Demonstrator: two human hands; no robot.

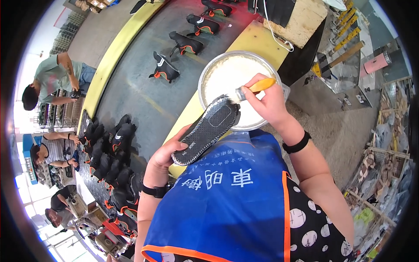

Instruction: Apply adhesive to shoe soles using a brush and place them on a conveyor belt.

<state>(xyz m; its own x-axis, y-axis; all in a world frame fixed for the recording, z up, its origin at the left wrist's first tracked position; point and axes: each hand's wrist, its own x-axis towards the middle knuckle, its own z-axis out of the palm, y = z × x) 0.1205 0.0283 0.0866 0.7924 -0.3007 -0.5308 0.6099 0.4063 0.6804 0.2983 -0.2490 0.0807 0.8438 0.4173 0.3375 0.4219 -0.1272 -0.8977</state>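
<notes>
My left hand (169, 148) grips a shoe upper, with its black sole side (205, 131) facing up. Pale stitching runs around the edge of that underside. In my right hand (269, 100) is a paintbrush (261, 84) with a yellow handle and a metal band. Its bristles touch the toe end of the underside, at the end away from my left hand. Just beyond both hands stands a round metal basin (208, 70) holding a white, creamy liquid (235, 72). The shoe upper partly overlaps the basin's near left rim.
Several black-and-orange shoe uppers (166, 70) lie spaced along a green conveyor belt (144, 94). More are piled (113, 161) at the left. Three people, one in a green shirt (65, 72), are on the far left. A metal stand with yellow-handled tools (345, 37) is at the right.
</notes>
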